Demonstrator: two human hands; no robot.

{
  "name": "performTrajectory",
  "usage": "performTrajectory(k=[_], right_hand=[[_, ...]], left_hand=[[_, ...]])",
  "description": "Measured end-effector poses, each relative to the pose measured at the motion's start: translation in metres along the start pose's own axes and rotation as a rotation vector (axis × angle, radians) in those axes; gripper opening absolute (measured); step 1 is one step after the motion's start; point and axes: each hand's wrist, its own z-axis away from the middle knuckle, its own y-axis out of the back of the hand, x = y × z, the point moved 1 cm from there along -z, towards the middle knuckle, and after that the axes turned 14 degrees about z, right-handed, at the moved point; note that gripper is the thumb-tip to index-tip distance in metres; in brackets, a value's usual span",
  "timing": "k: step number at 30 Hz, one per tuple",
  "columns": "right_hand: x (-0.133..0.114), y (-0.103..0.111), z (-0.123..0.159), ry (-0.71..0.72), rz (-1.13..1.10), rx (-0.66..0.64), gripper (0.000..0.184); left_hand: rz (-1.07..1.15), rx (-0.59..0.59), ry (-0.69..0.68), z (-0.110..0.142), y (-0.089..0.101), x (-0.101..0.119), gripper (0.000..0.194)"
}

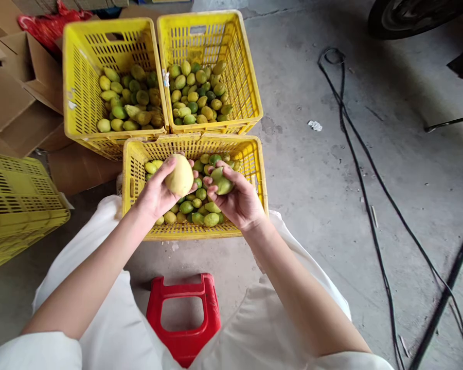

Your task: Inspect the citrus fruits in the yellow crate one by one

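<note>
My left hand (pixel 156 192) is closed round a large pale yellow fruit (pixel 179 176), held above the near yellow crate (pixel 139 154). My right hand (pixel 239 200) grips a smaller green fruit (pixel 221 182) just to the right of it. Both hands hover over the crate, which holds several green and yellow fruits (pixel 198 208). Beyond it stand two more yellow crates side by side, the far left crate (pixel 81 56) and the far right crate (pixel 239 56), each partly filled with similar fruit.
A red plastic stool (pixel 183 318) sits between my knees. Another yellow crate (pixel 15 195) lies at the left, with cardboard boxes (pixel 11 97) behind it. Black cables (pixel 355 149) run across the concrete floor on the right. A tyre (pixel 405 18) shows at top right.
</note>
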Motion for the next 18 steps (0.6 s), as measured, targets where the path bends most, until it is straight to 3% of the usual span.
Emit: performTrajectory(k=[6, 9, 13, 18], right_hand=[[0.0071, 0.0034, -0.0047, -0.073, -0.051, -0.115, 0.020], [0.0052, 0.0048, -0.0054, -0.081, -0.104, -0.094, 0.022], [-0.0006, 0.0036, -0.0029, -0.045, -0.099, -0.050, 0.024], [-0.0011, 0.0002, -0.0003, 0.016, -0.022, -0.014, 0.013]], left_hand=[[-0.011, -0.006, 0.106, 0.0020, -0.0008, -0.0056, 0.022], [0.011, 0.022, 0.141, 0.0030, -0.0030, -0.0045, 0.027], [0.101, 0.031, 0.106, 0.0039, -0.0054, -0.0018, 0.034], [0.075, 0.055, 0.030, 0.0037, -0.0057, -0.0024, 0.024]])
